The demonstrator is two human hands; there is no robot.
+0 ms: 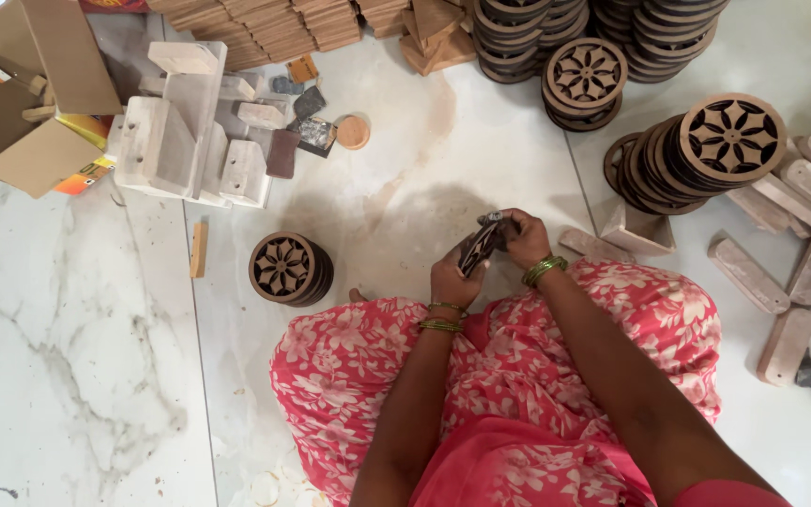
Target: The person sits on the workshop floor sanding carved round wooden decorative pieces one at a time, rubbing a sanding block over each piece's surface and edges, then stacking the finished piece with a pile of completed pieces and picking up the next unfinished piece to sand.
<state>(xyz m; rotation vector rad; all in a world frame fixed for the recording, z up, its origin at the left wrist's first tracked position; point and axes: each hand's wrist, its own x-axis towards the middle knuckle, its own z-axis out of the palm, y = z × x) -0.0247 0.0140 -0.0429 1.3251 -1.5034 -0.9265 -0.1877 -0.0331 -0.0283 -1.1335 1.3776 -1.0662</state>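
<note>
You sat on the polished white marble floor point(68, 338), grey-veined and glossy, with a pink floral cloth point(518, 376) draped over your knees. Your left hand point(450, 278) and right hand point(523, 237) met above your lap, both closed around a small dark wooden disc point(477, 248) held on edge between them; the left cupped it from below, and the fingers of the right curled over its top and far side. Its face was mostly hidden by your fingers, so the carving could not be made out. Green bangles point(543, 270) ringed your right wrist, and thinner ones sat on the left.

Just left of your knee, a short stack of round cut-out discs point(288, 268) stood on the floor, brown wood pierced with a flower pattern. More such discs leaned in a slanting row point(706, 150) to your right, and further stacks point(586, 80) stood beyond. Flat, rounded-end wooden slats point(748, 274), pale and dusty, lay scattered at the right edge. Chunky whitish wooden blocks point(175, 141) were heaped at upper left beside an open cardboard box point(30, 84), and thin brown wooden strips point(274, 28) were piled along the top.
</note>
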